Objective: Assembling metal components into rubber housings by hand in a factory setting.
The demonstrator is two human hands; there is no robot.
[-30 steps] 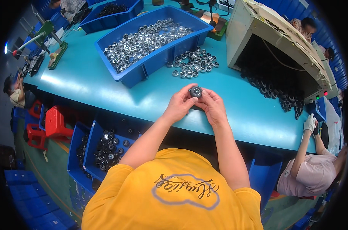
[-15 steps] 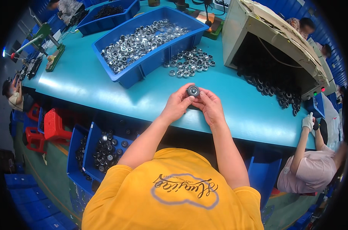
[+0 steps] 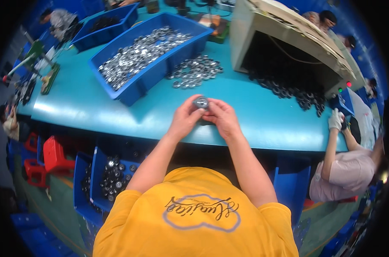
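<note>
A small black wheel with a shiny hub (image 3: 201, 102) is held up between both hands, over the near edge of the teal table (image 3: 160, 122). My left hand (image 3: 184, 116) grips its left side between thumb and fingers. From the other side my right hand (image 3: 222, 116) pinches it, fingertips meeting those of the left. Just beyond the hands lies a loose pile of shiny clear-and-silver wheel hubs (image 3: 196, 72). Behind and left of that pile, a large blue bin (image 3: 136, 88) holds many more such hubs.
At right, a cream box-shaped machine (image 3: 243, 38) has black rings (image 3: 305, 96) spilling from its dark opening. Under the table, a blue bin (image 3: 94, 171) contains finished-looking black wheels (image 3: 114, 182). A green hand press (image 3: 51, 79) stands far left. A gloved co-worker (image 3: 342, 171) sits at right.
The view has shifted, so the table and bins appear farther left. Both hands still hold the wheel, whose face is now tilted and slightly blurred.
</note>
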